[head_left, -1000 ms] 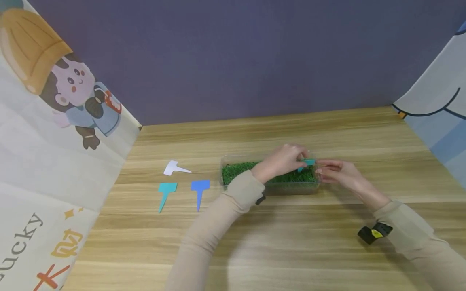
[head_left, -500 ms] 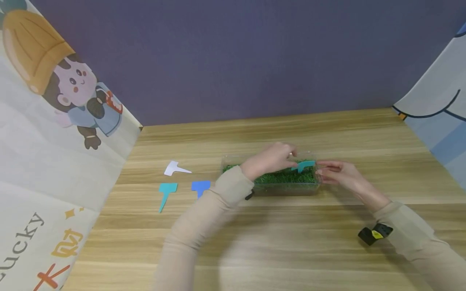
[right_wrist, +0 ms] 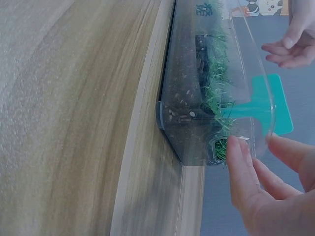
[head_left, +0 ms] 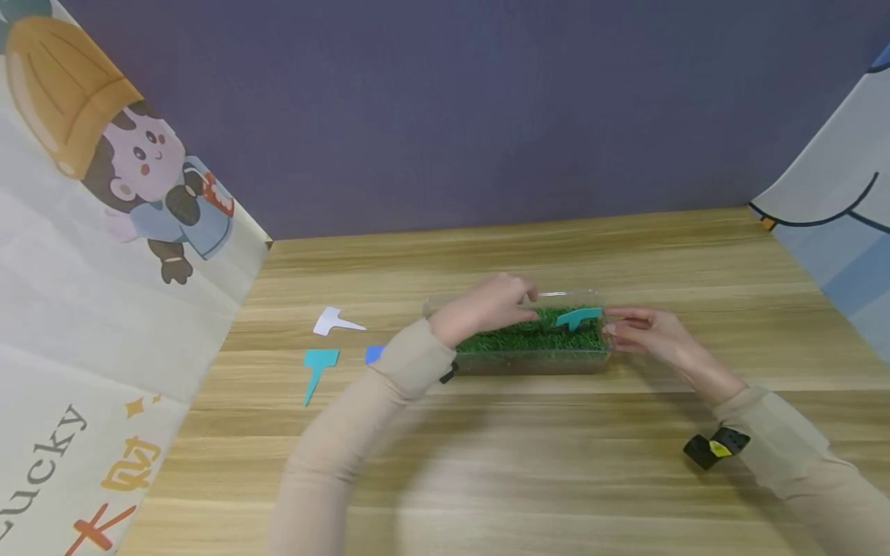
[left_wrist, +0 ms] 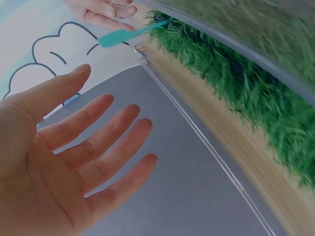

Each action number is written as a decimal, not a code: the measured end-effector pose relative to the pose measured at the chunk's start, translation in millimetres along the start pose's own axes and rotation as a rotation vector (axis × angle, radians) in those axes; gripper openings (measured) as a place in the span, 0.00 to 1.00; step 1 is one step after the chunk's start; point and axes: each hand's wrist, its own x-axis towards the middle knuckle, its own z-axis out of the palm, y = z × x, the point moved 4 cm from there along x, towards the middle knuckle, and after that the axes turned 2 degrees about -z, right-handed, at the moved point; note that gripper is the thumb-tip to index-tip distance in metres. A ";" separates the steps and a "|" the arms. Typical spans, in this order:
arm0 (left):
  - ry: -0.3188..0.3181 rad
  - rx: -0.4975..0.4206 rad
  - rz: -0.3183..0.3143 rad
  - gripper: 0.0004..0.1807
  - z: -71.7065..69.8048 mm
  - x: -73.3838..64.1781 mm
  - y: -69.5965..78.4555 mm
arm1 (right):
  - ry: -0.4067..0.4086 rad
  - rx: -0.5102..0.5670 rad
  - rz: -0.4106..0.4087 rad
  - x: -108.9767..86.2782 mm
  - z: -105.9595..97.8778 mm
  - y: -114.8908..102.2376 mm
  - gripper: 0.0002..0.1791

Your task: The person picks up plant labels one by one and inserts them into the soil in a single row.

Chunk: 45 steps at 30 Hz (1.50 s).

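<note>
1. Clear box [head_left: 549,363], one, long and low. Stands on the wood-grain counter [head_left: 549,494], right of its middle. Contents: green grass [head_left: 501,342] over a dark fill [right_wrist: 182,88]. Small oval cut-out in the end wall, seen from the right wrist.
2. Black wrist device [head_left: 716,446], yellow mark. At the cuff of the right beige sleeve [head_left: 786,440].
3. Second teal label [head_left: 321,358], T-shaped. Flat on the counter, left of the box, stem toward the person.
4. Blue label [head_left: 374,354]. Between the second teal label and the box; mostly hidden by the left sleeve [head_left: 361,425].
5. Right hand [head_left: 650,332]. At the box's right end, fingertips against the end wall; grip with fingers extended, not curled.
6. Teal label [head_left: 579,316]. Inside the box near its right end, stem down in the grass, head rising past the rim.
7. White label [head_left: 330,320]. Flat on the counter, beyond the second teal label, stem pointing right.
8. Left hand [head_left: 487,305]. Above the box's left half, apart from the teal label; grip spread, holding nothing.
9. Cartoon panel [head_left: 149,185], left side, lettered.
10. Dark blue-grey wall [head_left: 487,116], behind the counter.
</note>
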 end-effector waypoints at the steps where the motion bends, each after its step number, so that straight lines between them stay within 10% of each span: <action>1: 0.001 -0.004 -0.003 0.20 -0.5 -1.6 -2.0 | -0.010 0.020 -0.016 1.4 -1.2 2.7 0.33; 45: 0.197 -0.061 -0.185 0.15 -16.4 -92.1 -90.0 | -0.014 0.034 -0.032 1.5 -0.6 2.1 0.34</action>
